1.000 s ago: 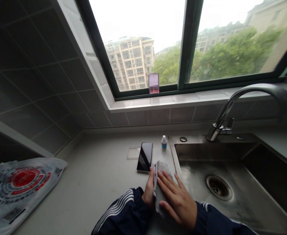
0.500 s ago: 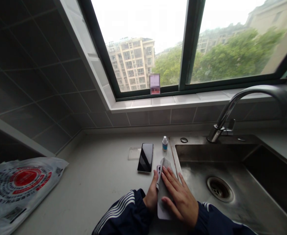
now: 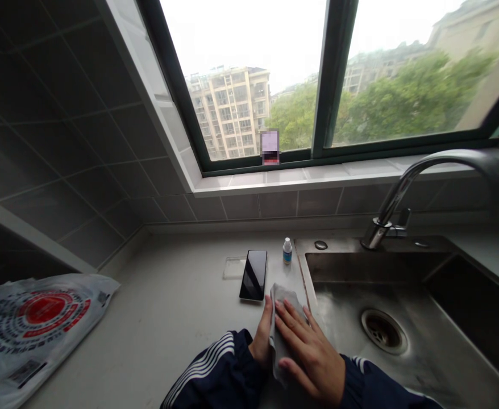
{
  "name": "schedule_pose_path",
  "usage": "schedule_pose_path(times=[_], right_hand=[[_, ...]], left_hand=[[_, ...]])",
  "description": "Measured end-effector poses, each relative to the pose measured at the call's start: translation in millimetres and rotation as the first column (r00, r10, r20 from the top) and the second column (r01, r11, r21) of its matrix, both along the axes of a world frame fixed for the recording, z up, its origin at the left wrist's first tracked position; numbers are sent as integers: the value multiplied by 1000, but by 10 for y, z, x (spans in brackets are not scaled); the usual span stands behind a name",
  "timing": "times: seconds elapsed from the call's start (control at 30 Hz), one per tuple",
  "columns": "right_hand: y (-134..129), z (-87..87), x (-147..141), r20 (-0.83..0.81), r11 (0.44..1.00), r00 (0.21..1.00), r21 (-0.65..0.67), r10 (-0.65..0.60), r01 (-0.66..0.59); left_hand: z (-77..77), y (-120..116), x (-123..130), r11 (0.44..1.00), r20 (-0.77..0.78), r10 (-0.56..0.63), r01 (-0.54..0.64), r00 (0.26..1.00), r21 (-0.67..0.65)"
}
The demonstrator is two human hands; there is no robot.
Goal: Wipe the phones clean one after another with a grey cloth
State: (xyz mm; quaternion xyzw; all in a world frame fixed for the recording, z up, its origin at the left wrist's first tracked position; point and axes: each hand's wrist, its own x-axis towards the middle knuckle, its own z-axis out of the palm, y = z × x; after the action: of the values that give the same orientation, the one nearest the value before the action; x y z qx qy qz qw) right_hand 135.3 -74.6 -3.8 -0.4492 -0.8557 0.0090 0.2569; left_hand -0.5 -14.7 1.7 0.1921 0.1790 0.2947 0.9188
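Note:
Both my hands are together at the near edge of the counter, on a folded grey cloth (image 3: 284,301). My left hand (image 3: 261,335) grips the cloth's left side with its fingers curled behind it. My right hand (image 3: 309,352) presses flat on the cloth with its fingers spread. Something flat may lie inside the folds, but the cloth hides it. Just beyond the hands, a black smartphone (image 3: 253,275) lies face up, and a small white dropper bottle (image 3: 287,251) stands on the counter. A clear phone case (image 3: 234,268) lies left of the smartphone.
To the right is a steel sink (image 3: 373,318) with a round drain (image 3: 383,331) and a curved chrome faucet (image 3: 392,204). A small dark ring (image 3: 320,245) lies on its back ledge. A printed plastic bag (image 3: 36,324) lies at the counter's left, below dark wall tiles.
The cloth has shifted and now covers the flat pale piece that showed below it half a second ago. My right hand has slid slightly down and left.

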Motion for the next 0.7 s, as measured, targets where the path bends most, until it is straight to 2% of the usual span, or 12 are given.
schedule_pose_path(times=[0.2,0.37,0.53,0.63,0.7], right_hand=[[-19,24,-20,-7,999,999,-14,34,-34],[-30,101,-21,-16,995,996,-18,93,-93],[-32,179,-3,-49,988,987,-14,154,-155],[-39,185,-12,-63,988,986,-1,152,-153],[-45,171,-27,-70,991,989,20,131,-130]], left_hand=[[-1,67,-3,999,-50,12,-14,999,-35],[-34,111,-25,1000,-33,-7,6,999,-14],[-94,138,-39,995,-102,64,-71,993,-63],[-102,134,-37,992,-129,85,-96,988,-80],[-85,116,-29,994,-105,62,-71,993,-80]])
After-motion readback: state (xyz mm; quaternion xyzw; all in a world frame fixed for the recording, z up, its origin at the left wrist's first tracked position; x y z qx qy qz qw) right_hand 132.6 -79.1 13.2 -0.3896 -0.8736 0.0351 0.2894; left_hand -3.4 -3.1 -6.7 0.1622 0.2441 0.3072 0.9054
